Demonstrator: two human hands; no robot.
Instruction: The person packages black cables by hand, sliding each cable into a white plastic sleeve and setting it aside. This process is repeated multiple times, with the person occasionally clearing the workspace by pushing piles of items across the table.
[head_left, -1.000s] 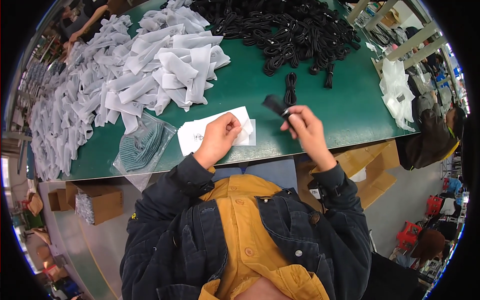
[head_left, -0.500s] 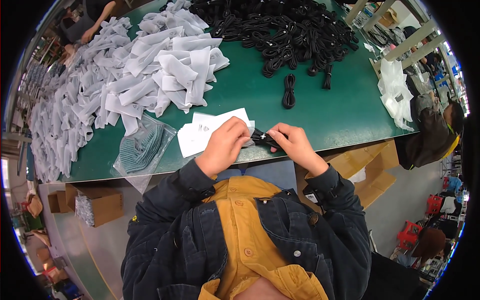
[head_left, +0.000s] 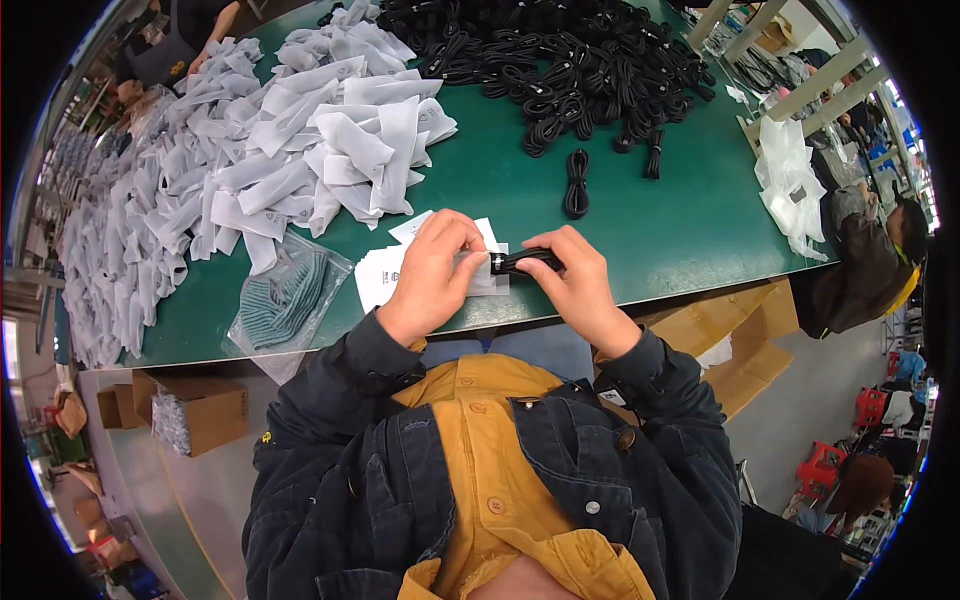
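Observation:
A coiled black cable (head_left: 524, 260) lies sideways between my two hands above the table's near edge. My right hand (head_left: 583, 288) is closed round its right part, thumb and fingers pinching the loops. My left hand (head_left: 437, 275) pinches a thin whitish pouch (head_left: 492, 284) at the cable's left end, and that end meets the pouch's edge. How far the cable reaches inside is hidden by the fingers. Beneath my left hand a stack of flat white pouches (head_left: 374, 280) is fanned out on the green table (head_left: 660, 235).
Filled whitish pouches (head_left: 290, 130) form a large heap at left. Black coiled cables (head_left: 600, 70) are piled at the back, with a single coil (head_left: 577, 184) nearer. A clear bag holding teal knitted fabric (head_left: 285, 300) lies front left. Cardboard boxes (head_left: 215, 410) stand below; another person (head_left: 190, 40) is far left.
My left hand has shifted slightly left and up, and the right hand has moved a little left. The cable's left end now meets the pouch between my left fingers.

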